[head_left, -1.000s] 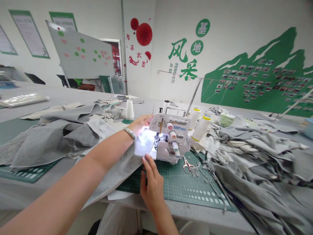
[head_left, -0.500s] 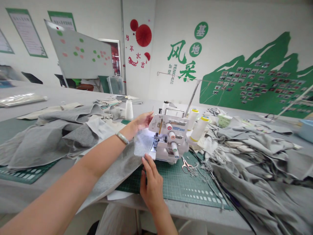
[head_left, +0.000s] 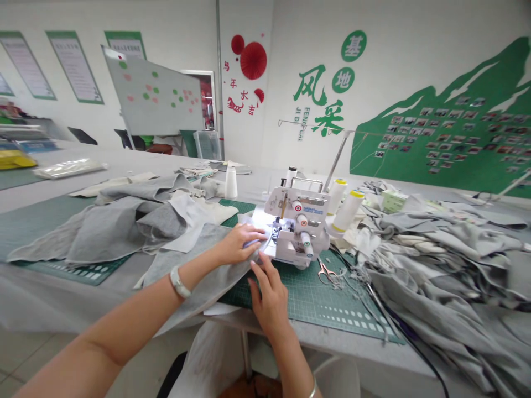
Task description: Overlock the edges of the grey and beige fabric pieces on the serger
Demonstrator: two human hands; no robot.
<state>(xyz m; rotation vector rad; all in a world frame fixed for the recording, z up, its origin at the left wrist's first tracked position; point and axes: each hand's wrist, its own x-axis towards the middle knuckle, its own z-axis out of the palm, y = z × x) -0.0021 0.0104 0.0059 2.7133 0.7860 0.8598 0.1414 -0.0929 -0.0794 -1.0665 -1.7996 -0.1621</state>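
Note:
A white overlock sewing machine [head_left: 296, 221] stands on a green cutting mat [head_left: 305, 293], its lamp lit over the presser foot. A grey fabric piece [head_left: 219, 279] reaches from the table's front edge up to the foot. My left hand [head_left: 238, 243] lies on this fabric just left of the foot, fingers stretched forward and flat. Below it, my right hand [head_left: 270, 296] touches the fabric's edge with its fingertips at the machine's front corner, thumb apart from the fingers. Small scissors [head_left: 326, 272] lie right of the machine among thread scraps.
Crumpled grey fabric [head_left: 452, 276] is heaped on the right, with more grey pieces [head_left: 120, 221] at left. White thread cones [head_left: 347, 211] stand behind the machine, another cone [head_left: 231, 182] to its left. Long tweezers-like metal tool [head_left: 379, 307] lies by the heap.
My left hand has come down from behind the machine's left side onto the fabric by the presser foot. My right hand stays near the front corner. The view has turned slightly left.

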